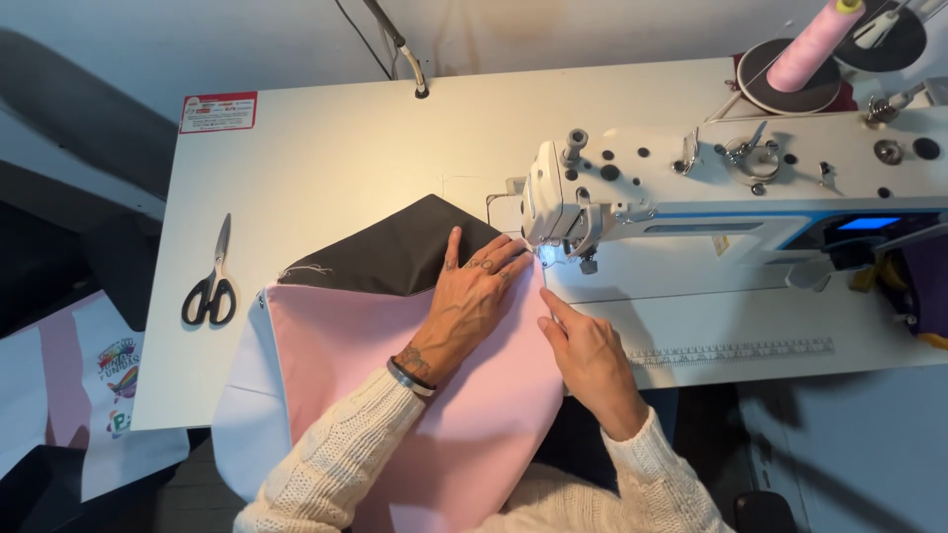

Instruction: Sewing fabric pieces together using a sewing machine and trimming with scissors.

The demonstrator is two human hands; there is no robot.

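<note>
My left hand (474,296) lies flat with fingers spread on pink fabric (395,355), its fingertips close to the presser foot of a white sewing machine (711,188). A dark grey fabric piece (395,255) pokes out from under the pink one, beyond my left hand. My right hand (588,350) rests at the right edge of the pink fabric, index finger stretched along the edge toward the needle. A white layer (242,380) shows at the pink fabric's left side and hangs off the table's front edge.
Black-handled scissors (210,281) lie on the white table (326,148) at the left. A pink thread cone (810,44) stands behind the machine. A ruler strip (731,351) runs along the table's front right. Printed fabric pieces (94,385) lie lower left, off the table.
</note>
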